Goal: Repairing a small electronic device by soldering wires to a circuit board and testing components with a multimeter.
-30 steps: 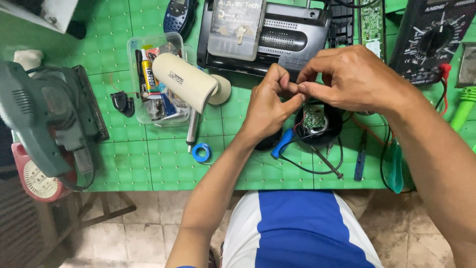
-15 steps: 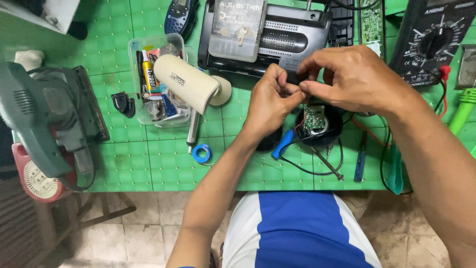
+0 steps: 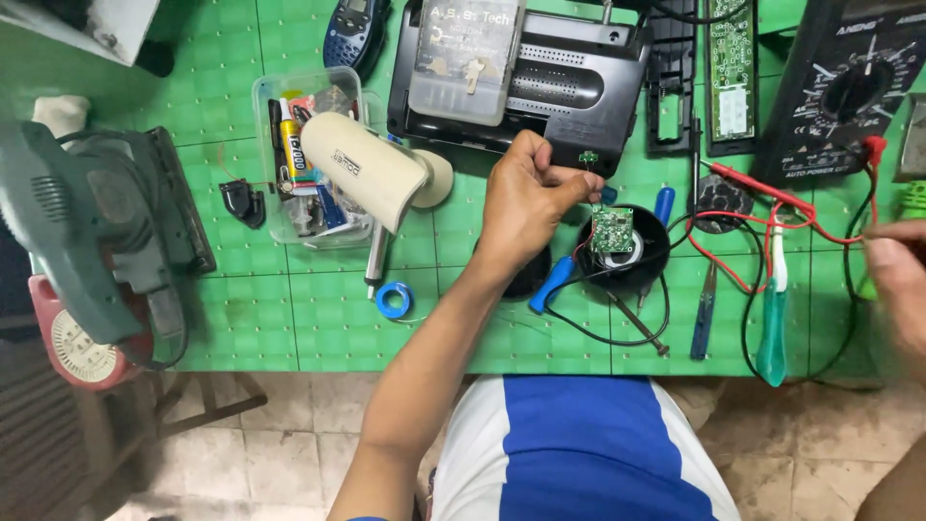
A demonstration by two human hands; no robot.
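**Left hand pinches a tiny circuit piece above the round black part**

The left hand is raised over the green tabletop, its fingers drawn together and clamped on a very small green circuit piece held at the fingertips. Thin wires run down from that piece toward the round black part lying on the tabletop just below and to the right of the hand; a small green circuit board sits in the middle of that part. A blue-handled screwdriver lies touching the round part's left edge, partly under the wrist.

The right hand is well apart from the left, at the right edge of the view and blurred; whether its fingers are together or spread cannot be told. It is near the red and black test leads that trail from the black multimeter at the upper right, and near a teal-handled tool.

Behind the left hand stands a black radio with a clear plastic box resting on it. To the left a cream heat gun lies across a clear container, with a small blue spool nearby.
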